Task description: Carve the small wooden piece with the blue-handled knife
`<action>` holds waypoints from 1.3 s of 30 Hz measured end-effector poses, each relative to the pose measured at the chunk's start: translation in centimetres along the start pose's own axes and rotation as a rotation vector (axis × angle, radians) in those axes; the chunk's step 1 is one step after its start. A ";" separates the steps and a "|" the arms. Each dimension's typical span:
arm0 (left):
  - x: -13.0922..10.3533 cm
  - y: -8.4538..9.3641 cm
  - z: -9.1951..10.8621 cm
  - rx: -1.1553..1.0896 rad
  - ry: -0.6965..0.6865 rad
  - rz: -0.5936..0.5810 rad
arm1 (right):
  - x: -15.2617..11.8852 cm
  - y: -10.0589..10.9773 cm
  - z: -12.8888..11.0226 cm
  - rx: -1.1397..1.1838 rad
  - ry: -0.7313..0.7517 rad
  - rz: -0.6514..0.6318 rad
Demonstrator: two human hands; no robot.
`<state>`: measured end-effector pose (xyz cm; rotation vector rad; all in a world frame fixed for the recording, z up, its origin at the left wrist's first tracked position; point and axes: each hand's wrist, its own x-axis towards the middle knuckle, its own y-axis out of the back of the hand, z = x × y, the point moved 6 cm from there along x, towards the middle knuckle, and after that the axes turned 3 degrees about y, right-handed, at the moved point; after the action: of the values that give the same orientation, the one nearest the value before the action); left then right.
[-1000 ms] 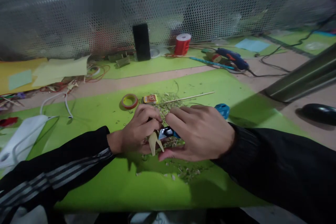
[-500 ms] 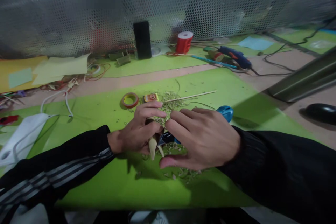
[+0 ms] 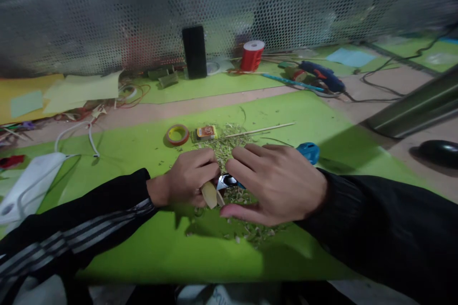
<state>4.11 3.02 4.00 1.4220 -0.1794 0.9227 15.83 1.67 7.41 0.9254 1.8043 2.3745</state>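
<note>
My left hand (image 3: pixel 191 174) is closed around a pale piece of wood or bamboo (image 3: pixel 209 195), whose flat end points down toward me. My right hand (image 3: pixel 277 183) grips a blue utility knife (image 3: pixel 308 152); its handle sticks out behind the hand. The knife's metal tip (image 3: pixel 227 181) lies against the pale piece, between the two hands. My right thumb is stretched beneath, close to the piece's end. Thin shavings (image 3: pixel 232 140) are scattered on the green mat (image 3: pixel 150 248) around and under both hands.
Beyond the hands lie a tape roll (image 3: pixel 177 135), a small yellow-red box (image 3: pixel 206 132) and a thin stick (image 3: pixel 268 129). Farther back are a phone (image 3: pixel 195 52), a red spool (image 3: pixel 252 56) and a blue glue gun (image 3: pixel 322 75). A metal tube (image 3: pixel 415 100) stands right.
My left fingers, partly stretched before, have curled in around the pale piece. The piece has turned, showing a broader face, and more of the knife's metal tip shows.
</note>
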 end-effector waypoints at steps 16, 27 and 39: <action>-0.2 -0.2 -0.4 0.023 0.076 -0.044 | 0.0 -0.1 0.4 -0.070 -0.064 -0.030; -0.1 -0.5 -0.5 0.081 0.082 -0.078 | -0.4 -1.1 0.6 -0.039 -0.060 -0.094; 0.0 -0.6 -0.5 0.078 0.079 -0.075 | -0.6 -1.9 1.0 0.019 -0.068 -0.199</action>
<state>4.32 3.51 3.42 1.4509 -0.0310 0.9311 16.19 2.94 5.63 0.7769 1.8047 2.1843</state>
